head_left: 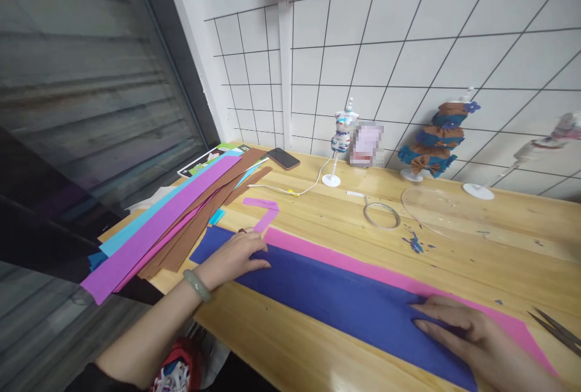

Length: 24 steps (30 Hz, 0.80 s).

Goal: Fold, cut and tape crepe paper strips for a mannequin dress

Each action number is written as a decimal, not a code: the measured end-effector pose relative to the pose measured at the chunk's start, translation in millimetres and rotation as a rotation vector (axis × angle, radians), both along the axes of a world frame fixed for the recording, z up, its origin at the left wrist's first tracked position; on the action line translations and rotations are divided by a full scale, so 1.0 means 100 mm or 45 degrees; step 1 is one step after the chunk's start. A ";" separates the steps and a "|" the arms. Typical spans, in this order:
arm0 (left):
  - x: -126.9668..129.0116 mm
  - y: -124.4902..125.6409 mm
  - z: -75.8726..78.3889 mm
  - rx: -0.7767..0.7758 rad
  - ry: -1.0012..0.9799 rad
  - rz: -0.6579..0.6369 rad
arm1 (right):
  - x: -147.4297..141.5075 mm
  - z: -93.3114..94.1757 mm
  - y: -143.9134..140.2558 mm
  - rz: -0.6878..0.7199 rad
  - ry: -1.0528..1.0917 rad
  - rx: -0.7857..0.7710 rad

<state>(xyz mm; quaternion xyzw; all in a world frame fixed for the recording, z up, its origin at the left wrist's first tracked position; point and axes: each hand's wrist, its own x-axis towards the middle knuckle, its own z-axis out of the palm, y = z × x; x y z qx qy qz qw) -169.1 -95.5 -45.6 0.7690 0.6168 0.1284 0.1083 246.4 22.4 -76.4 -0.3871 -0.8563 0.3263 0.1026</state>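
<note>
A wide dark blue strip of what looks like crepe paper (pixel 327 295) lies lengthwise along the table's near side. It overlaps a pink paper strip (pixel 345 261), whose far edge and right end show. My left hand (pixel 240 256), with a bracelet on its wrist, rests on the left part of the blue strip, fingers laid over it and thumb apart. Near the right end, my right hand (pixel 467 331) pinches the blue strip between thumb and fingers, raising a small fold. A narrow folded purple strip (pixel 267 213) lies just beyond my left hand. Scissors (pixel 556 328) lie to the right.
Long purple paper strips (pixel 172 222) and brown ones (pixel 190 238) pile at the left, overhanging the edge. Behind stand a phone (pixel 284 158), a small mannequin (pixel 342 132), a paper-dressed mannequin (pixel 440 138) and another leaning form (pixel 540 147). A tape roll (pixel 382 225) and blue scraps (pixel 414 242) lie mid-table.
</note>
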 end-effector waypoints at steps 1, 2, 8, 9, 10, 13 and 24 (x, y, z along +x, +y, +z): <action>0.00 -0.02 0.01 0.009 -0.005 -0.011 | 0.00 -0.01 0.00 -0.005 0.002 -0.001; 0.00 -0.04 0.02 0.017 -0.013 -0.021 | 0.01 -0.01 0.00 -0.008 0.006 -0.005; 0.02 -0.23 0.05 0.050 0.019 0.003 | -0.02 0.02 -0.03 0.035 -0.013 -0.046; 0.01 -0.27 0.04 0.066 0.037 0.010 | -0.02 0.02 -0.03 0.029 -0.011 -0.040; 0.01 -0.30 0.02 0.087 0.053 0.013 | -0.02 0.01 -0.03 0.021 -0.008 -0.031; -0.01 -0.38 -0.03 0.169 0.093 0.009 | 0.00 -0.01 -0.01 0.008 -0.002 -0.015; -0.03 -0.45 -0.11 0.347 0.092 0.028 | 0.05 -0.06 0.00 0.056 -0.006 -0.079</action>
